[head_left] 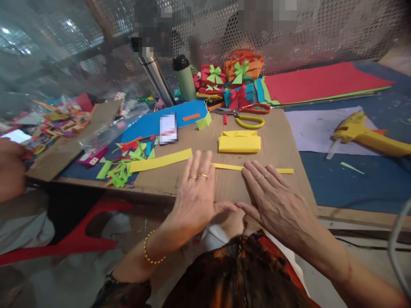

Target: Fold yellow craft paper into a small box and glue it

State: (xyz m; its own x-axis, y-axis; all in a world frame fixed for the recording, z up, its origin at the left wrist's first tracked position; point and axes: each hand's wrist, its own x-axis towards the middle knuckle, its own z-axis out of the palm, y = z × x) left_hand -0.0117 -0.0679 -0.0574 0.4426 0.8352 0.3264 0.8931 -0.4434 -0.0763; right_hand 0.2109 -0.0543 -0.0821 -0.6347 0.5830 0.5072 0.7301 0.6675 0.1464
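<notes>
Scissors lie beyond the yellow strip under the right hand.

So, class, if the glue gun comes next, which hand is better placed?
The right hand, I'd judge: it lies flat, nearer the glue gun; the left hand would have to reach past the right.

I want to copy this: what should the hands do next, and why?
Maybe slide the right hand along the narrow strip to its right end, pressing gently. That hand lies across the strip, but the end sticks out uncovered, and the left hand, flat further left, could hold things steady.
</notes>
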